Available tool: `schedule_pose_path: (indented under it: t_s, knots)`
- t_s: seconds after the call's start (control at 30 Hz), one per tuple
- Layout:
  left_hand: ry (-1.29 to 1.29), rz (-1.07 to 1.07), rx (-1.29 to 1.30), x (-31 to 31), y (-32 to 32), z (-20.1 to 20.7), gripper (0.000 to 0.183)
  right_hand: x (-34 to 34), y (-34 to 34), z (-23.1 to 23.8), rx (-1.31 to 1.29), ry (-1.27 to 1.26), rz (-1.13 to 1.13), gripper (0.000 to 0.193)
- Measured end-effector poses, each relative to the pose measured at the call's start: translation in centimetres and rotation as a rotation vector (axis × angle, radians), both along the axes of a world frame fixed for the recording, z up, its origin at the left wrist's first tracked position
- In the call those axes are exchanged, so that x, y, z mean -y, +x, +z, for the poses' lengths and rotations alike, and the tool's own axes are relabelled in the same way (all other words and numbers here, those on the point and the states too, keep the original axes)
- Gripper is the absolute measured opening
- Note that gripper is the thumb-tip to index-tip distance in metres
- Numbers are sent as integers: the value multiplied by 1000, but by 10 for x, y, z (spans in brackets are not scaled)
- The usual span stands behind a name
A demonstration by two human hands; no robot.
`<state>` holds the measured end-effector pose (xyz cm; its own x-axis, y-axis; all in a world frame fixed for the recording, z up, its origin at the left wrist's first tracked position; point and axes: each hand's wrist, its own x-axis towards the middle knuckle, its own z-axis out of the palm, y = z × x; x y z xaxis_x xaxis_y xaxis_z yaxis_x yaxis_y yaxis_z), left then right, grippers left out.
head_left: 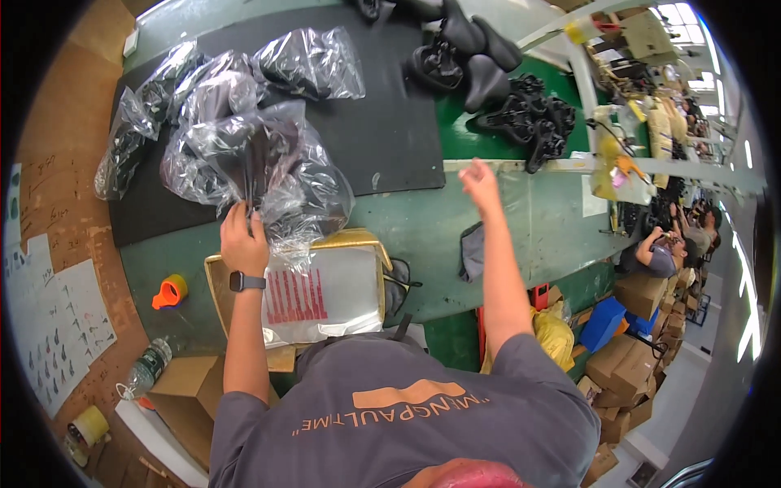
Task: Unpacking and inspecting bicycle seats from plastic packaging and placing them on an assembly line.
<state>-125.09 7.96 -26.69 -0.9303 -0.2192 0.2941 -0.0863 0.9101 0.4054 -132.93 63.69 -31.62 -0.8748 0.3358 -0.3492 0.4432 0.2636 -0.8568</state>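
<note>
My left hand [243,241], with a watch at the wrist, pinches the near, narrow end of a black bicycle saddle [253,167] inside a clear plastic bag [313,191]. This saddle lies on a black mat [390,122], its bag hanging loosely toward me. Several more bagged saddles [305,61] lie behind it and to its left. My right hand [480,185] is raised off to the right, near the mat's corner. Its fingers are loosely bent and apart, with nothing visible in them. Bare black saddles [488,81] are heaped at the far right.
Before me stands a yellow-edged box [358,305] with a silvery lining. An orange tape dispenser [170,292] and a plastic bottle [150,362] are at left. A grey cloth [472,252] lies right of the box. Cardboard boxes [630,366] and co-workers [663,252] are farther right.
</note>
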Motion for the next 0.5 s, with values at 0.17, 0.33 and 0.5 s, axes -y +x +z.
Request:
schedule_pose_path:
  t_s: [0.17, 0.33, 0.5]
  knots:
    - [70, 50, 148, -2, -12, 1, 31, -38, -174, -64, -68, -15, -219, 101]
    - [84, -3, 77, -3, -20, -15, 25, -66, -279, -95, 91, 665, -135, 121]
    - [77, 21, 37, -1, -14, -13, 25, -33, -260, -78, 183, 353, -142, 118]
